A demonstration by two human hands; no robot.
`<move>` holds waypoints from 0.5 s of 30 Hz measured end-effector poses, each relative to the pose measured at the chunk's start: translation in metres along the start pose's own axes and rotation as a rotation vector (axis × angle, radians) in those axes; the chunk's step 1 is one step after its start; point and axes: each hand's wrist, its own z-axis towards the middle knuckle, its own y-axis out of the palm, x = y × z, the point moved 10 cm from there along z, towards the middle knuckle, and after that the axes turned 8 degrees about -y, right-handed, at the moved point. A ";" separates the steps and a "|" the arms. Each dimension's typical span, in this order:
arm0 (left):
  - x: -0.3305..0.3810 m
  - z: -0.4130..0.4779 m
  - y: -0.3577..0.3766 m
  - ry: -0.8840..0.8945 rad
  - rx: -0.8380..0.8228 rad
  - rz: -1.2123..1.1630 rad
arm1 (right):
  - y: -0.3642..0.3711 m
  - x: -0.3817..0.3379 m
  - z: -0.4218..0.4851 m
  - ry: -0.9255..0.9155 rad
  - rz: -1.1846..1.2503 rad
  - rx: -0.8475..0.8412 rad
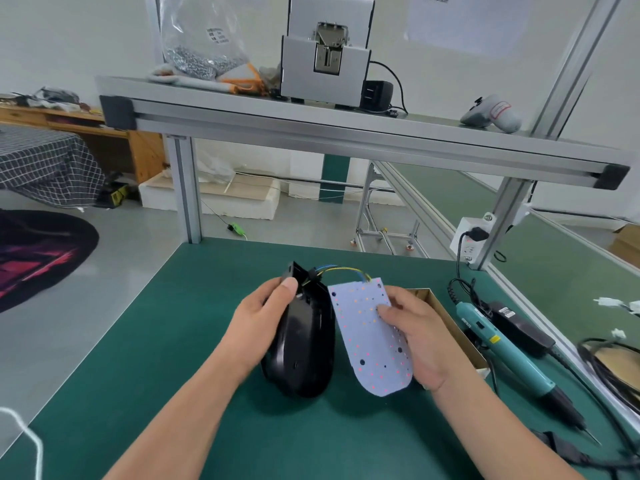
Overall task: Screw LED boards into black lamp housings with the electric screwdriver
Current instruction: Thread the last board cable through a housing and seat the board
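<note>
1. Left of centre, the left hand (266,313) grips the upper end of the black lamp housing (301,348), thumb over its rim. The housing is tipped on edge, its long axis running up the frame, and its lower end seems to rest on the green bench (173,341).
2. Just right of it, the LED board (370,337) lies parallel, tied to it by wires (343,270) at the top. It likely needs swinging left into the housing.
3. The right hand (419,337) pinches the board, thumb on its face.
4. Far right, the electric screwdriver (512,355) lies on the bench, nearer the right hand.
</note>
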 end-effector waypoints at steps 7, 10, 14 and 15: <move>-0.003 0.003 -0.007 -0.017 0.062 -0.097 | 0.013 0.016 0.001 -0.006 -0.539 -0.031; -0.004 0.003 0.001 -0.010 0.032 -0.085 | 0.019 0.000 0.004 -0.124 -0.765 0.008; -0.004 0.001 0.010 -0.008 0.015 -0.075 | 0.046 -0.040 0.002 -0.443 -0.958 0.080; -0.003 0.000 0.012 -0.002 0.007 -0.074 | 0.054 -0.045 0.002 -0.480 -0.986 0.068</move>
